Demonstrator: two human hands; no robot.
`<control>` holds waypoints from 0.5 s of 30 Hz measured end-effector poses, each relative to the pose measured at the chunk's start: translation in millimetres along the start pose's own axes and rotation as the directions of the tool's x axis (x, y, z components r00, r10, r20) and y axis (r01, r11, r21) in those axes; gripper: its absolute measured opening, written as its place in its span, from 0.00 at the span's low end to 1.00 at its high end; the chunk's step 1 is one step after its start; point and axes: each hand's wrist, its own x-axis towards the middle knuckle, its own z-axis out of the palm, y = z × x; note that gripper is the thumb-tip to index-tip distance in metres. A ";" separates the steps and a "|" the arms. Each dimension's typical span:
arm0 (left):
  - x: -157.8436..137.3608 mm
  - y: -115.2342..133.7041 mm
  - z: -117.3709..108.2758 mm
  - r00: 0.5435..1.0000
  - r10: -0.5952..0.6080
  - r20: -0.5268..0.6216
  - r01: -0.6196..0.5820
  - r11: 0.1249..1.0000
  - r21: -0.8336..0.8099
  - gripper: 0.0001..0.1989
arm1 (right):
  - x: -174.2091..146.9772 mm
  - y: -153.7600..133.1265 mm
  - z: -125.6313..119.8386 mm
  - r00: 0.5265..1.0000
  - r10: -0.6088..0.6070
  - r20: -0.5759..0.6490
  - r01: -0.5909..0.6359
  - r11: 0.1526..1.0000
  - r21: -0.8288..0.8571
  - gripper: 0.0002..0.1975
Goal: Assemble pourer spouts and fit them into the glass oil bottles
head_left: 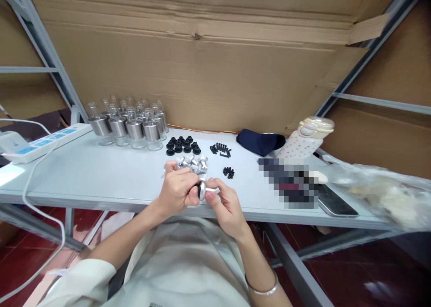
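Near the table's front edge, my left hand (182, 186) is closed on a black stopper at the base of a silver metal pour spout (202, 189); its fingers cover most of the stopper. From the other side, my right hand (225, 204) pinches the spout's thin bent tube between thumb and fingers. Just beyond my left hand lies a cluster of similar silver spouts (202, 162), partly hidden by that hand. Behind them stand rows of black rubber stoppers (187, 149). Small black caps (228, 172) and short black tubes (221, 147) lie in two groups farther right.
Glass bottles with steel sleeves (135, 129) stand at the back left beside a white power strip (50, 142) with a hanging cable. On the right are a navy cap (261, 142), a dotted bottle (299, 141), a phone (336, 201), a blurred patch and a plastic bag (390, 195). Cardboard walls the back.
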 end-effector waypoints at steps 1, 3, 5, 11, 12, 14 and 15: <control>0.8 0.1 -1.9 1.000 -0.015 0.019 0.015 1.000 -0.022 0.21 | 0.7 -2.0 -0.8 0.998 -0.067 -0.001 0.067 0.996 -0.062 0.14; 1.8 0.5 -5.1 0.998 -0.041 0.054 0.044 0.997 -0.060 0.22 | 2.7 -5.5 -3.2 0.975 -0.222 0.015 0.220 0.953 -0.207 0.12; 2.1 1.2 -7.9 0.995 -0.065 0.074 0.072 0.992 -0.100 0.22 | 4.9 -8.1 -6.5 0.929 -0.365 0.056 0.360 0.859 -0.363 0.10; 2.5 3.4 -13.6 0.975 -0.145 0.168 0.178 0.963 -0.202 0.19 | 8.2 -7.4 -12.8 0.770 -0.620 0.151 0.545 0.516 -0.661 0.04; 2.9 2.9 -14.1 0.971 -0.148 0.188 0.185 0.963 -0.197 0.19 | 7.8 -6.2 -13.0 0.755 -0.637 0.151 0.547 0.487 -0.681 0.04; 3.6 -0.4 -15.4 0.967 -0.128 0.220 0.165 0.974 -0.157 0.19 | 6.0 -2.7 -13.7 0.754 -0.643 0.138 0.539 0.484 -0.690 0.04; 4.0 -3.6 -17.0 0.966 -0.113 0.232 0.146 0.981 -0.126 0.19 | 4.5 -0.4 -14.8 0.769 -0.628 0.120 0.528 0.519 -0.672 0.04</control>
